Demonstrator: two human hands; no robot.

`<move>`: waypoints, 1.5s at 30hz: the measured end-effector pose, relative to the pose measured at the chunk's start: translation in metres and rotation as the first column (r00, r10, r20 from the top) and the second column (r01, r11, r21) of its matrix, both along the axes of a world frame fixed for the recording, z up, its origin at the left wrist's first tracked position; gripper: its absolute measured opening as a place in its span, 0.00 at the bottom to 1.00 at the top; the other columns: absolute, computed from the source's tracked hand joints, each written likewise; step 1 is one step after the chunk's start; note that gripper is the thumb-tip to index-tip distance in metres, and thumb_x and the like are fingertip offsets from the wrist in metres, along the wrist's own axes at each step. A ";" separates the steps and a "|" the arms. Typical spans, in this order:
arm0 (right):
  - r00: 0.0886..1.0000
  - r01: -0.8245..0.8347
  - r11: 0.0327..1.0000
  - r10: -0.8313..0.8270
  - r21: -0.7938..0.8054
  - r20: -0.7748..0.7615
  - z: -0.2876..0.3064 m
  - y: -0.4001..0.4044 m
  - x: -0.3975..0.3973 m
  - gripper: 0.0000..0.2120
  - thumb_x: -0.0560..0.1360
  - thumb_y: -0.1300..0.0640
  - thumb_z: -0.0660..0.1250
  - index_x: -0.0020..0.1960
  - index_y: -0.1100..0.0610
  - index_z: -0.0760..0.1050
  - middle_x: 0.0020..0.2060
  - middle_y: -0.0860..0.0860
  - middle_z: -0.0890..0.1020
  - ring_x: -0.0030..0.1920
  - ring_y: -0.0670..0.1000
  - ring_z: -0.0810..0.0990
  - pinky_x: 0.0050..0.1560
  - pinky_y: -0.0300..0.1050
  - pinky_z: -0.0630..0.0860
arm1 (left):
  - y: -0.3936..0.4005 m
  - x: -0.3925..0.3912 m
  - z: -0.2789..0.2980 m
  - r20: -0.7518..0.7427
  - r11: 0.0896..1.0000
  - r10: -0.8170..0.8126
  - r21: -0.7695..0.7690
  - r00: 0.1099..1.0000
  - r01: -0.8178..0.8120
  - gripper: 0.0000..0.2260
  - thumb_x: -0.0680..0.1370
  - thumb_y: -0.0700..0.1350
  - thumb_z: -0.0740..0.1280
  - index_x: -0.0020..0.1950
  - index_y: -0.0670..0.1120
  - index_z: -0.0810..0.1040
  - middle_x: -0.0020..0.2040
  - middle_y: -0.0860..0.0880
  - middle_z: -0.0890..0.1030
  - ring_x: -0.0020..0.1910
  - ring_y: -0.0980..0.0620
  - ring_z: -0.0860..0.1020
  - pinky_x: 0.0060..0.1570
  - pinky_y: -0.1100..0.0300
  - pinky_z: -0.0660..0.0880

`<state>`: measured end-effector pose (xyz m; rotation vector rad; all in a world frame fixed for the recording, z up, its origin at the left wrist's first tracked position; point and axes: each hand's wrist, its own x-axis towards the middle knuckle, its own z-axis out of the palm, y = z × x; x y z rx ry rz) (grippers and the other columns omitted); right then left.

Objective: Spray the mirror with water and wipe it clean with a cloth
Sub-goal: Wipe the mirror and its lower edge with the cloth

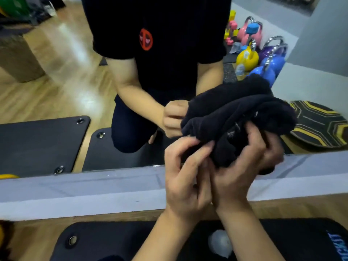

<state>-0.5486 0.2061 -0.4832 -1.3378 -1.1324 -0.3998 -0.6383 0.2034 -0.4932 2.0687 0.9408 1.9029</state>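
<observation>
Closest to the camera is a black floor mat under both wrists, with a small pale roundish thing lying on it just below the right forearm. Might be the spray bottle, but it's too blurry to tell.

Going left to right: the left hand has its fingers curled in, pinching the lower left edge of the dark cloth. Right next to it, touching, the right hand is cupped under the cloth with fingers curled up into the folds, so both hands are gripping it. My read is they're bunching or refolding it into a pad before wiping, since it's all crumpled and held just in front of the mirror, not pressed on it yet.

The mirror sits right behind the hands, rising from a pale ledge along the floor. It reflects the person kneeling, plus more mats off to the left of the hands. Up and right of the right hand are colourful kettlebells and a yellow-and-black board.

Nothing really blocks the glass. I can't tell if it's been sprayed.
</observation>
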 end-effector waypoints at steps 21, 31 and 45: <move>0.964 0.132 0.991 -0.130 0.006 0.234 -0.049 0.014 0.009 0.19 0.83 0.43 0.62 0.68 0.51 0.63 0.64 0.52 0.63 0.67 0.58 0.63 0.73 0.50 0.61 | 0.003 0.004 -0.012 -0.080 0.974 0.208 0.112 0.975 -0.199 0.16 0.81 0.38 0.62 0.68 0.50 0.74 0.60 0.44 0.68 0.54 0.41 0.75 0.55 0.55 0.75; 0.852 0.012 1.000 -0.019 0.016 0.524 -0.063 0.020 0.000 0.15 0.80 0.53 0.68 0.63 0.57 0.70 0.65 0.56 0.65 0.67 0.62 0.62 0.65 0.70 0.69 | 0.008 -0.024 -0.036 -0.113 0.948 0.293 0.162 0.949 -0.274 0.16 0.85 0.39 0.56 0.63 0.44 0.83 0.57 0.43 0.82 0.58 0.44 0.75 0.62 0.51 0.74; 0.530 -0.274 0.961 0.182 -0.036 0.828 -0.022 0.033 -0.064 0.26 0.78 0.47 0.69 0.71 0.57 0.70 0.70 0.55 0.70 0.71 0.64 0.64 0.72 0.63 0.60 | 0.012 -0.098 -0.043 0.064 0.885 0.466 -0.040 0.882 -0.465 0.16 0.78 0.35 0.60 0.65 0.40 0.76 0.59 0.41 0.77 0.59 0.44 0.74 0.63 0.56 0.67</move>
